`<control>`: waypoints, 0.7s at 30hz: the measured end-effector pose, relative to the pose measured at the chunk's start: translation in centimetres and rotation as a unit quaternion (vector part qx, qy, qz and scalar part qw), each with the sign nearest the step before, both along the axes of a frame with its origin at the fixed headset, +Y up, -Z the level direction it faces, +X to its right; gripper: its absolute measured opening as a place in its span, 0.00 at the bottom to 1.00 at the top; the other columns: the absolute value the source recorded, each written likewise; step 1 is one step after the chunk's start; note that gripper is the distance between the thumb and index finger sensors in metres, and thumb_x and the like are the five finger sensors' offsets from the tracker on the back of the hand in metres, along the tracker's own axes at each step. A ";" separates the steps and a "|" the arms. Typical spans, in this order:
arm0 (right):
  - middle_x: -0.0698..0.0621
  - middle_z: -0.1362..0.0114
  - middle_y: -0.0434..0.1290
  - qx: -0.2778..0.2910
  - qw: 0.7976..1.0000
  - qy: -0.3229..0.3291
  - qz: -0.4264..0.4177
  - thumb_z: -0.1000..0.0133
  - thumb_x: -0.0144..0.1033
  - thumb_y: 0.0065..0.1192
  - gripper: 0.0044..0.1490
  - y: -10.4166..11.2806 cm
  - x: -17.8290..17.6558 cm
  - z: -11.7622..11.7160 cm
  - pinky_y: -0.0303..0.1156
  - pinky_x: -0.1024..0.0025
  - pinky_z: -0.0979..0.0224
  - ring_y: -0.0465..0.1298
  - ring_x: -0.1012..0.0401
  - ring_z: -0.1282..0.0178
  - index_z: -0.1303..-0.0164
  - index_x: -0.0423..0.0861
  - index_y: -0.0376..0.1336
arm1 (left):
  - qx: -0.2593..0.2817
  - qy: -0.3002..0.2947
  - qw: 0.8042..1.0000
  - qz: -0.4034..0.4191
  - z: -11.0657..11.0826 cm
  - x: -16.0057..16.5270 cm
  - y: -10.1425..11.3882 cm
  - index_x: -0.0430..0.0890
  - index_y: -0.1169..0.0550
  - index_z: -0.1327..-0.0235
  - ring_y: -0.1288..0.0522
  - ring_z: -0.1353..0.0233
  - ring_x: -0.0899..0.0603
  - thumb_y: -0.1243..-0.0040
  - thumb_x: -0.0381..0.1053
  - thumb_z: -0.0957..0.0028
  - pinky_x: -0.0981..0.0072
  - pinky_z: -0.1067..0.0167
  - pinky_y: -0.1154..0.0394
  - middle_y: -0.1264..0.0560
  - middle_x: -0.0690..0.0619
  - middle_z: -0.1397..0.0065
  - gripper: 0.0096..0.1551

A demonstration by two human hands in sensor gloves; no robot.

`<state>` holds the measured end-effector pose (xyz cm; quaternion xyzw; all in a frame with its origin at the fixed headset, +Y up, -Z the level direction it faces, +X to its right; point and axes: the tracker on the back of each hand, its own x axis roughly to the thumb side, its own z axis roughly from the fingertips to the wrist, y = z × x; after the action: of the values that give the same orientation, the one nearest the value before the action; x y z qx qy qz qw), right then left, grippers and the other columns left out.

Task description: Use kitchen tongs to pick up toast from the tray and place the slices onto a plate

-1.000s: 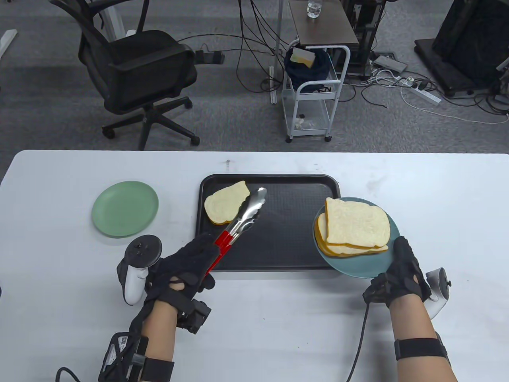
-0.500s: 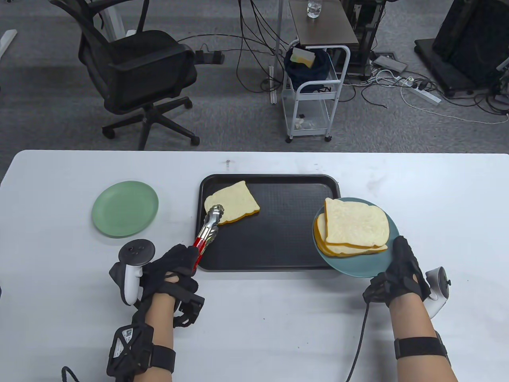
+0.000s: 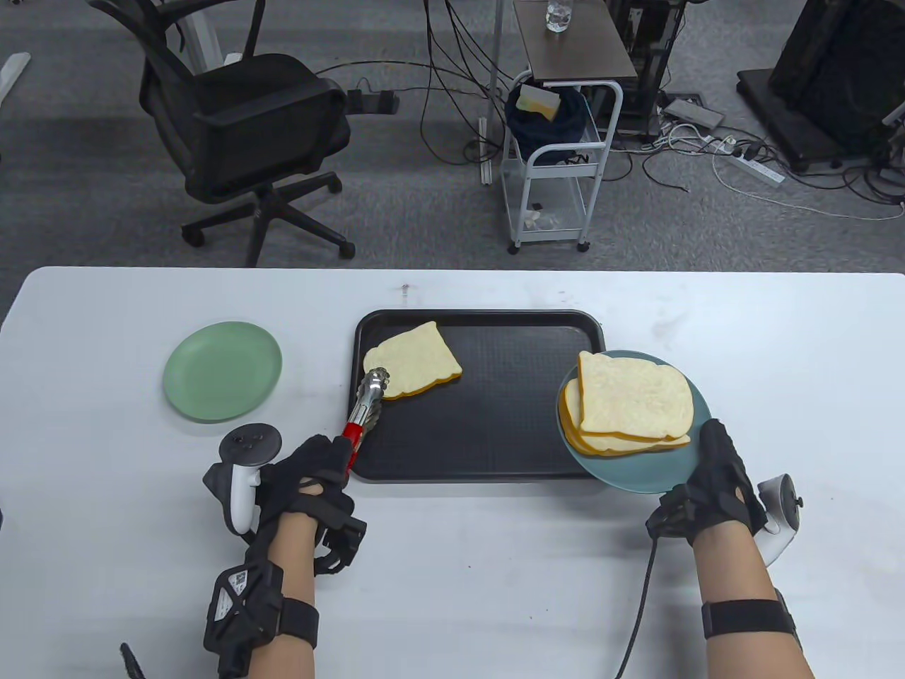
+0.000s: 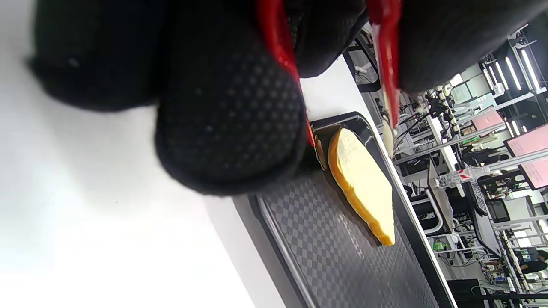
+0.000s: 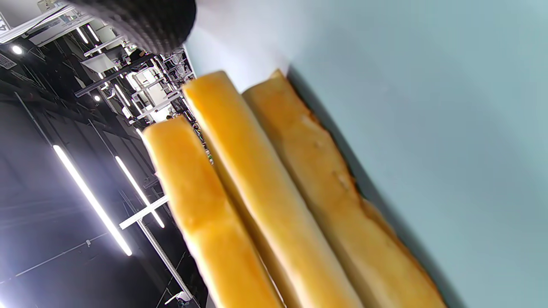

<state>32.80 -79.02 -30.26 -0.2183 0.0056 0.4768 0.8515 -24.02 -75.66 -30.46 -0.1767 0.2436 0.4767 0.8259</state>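
Note:
My left hand (image 3: 311, 474) grips the red handles of the metal tongs (image 3: 366, 407). Their tips sit at the near-left corner of the one toast slice (image 3: 418, 359) lying on the black tray (image 3: 488, 438). In the left wrist view my gloved fingers (image 4: 227, 119) wrap the red tong arms (image 4: 280, 55), which stand apart with the end of the toast (image 4: 364, 184) between them. My right hand (image 3: 717, 481) holds the blue plate (image 3: 636, 470) by its near rim, over the tray's right edge. Three stacked slices (image 3: 633, 399) lie on the plate (image 5: 428, 107), with the slices' crust edges (image 5: 265, 192) close up in the right wrist view.
A bare green plate (image 3: 223, 371) lies on the white table (image 3: 495, 580) left of the tray. Beyond the table's far edge stand an office chair (image 3: 240, 134) and a small white cart (image 3: 562, 163), with cables across the floor.
My left hand has moved left and swung the tongs from across the toast's right side to its near-left corner. The right hand and the plate have stayed still.

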 end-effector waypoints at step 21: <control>0.40 0.36 0.72 -0.003 1.000 -0.008 -0.008 0.42 0.54 0.48 0.30 0.0 0.2 0.1 0.82 0.53 0.55 0.84 0.46 0.54 0.34 0.50 0.52 | -0.013 0.011 0.994 0.112 -4.9 1.0 -3.8 0.52 0.33 0.28 0.11 0.62 0.43 0.37 0.69 0.52 0.52 0.59 0.16 0.18 0.42 0.36 0.42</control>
<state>32.97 -79.03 -30.13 -0.2248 0.0024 0.4686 0.8544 -22.97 -79.44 -35.33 -0.2084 0.2378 0.5649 0.7621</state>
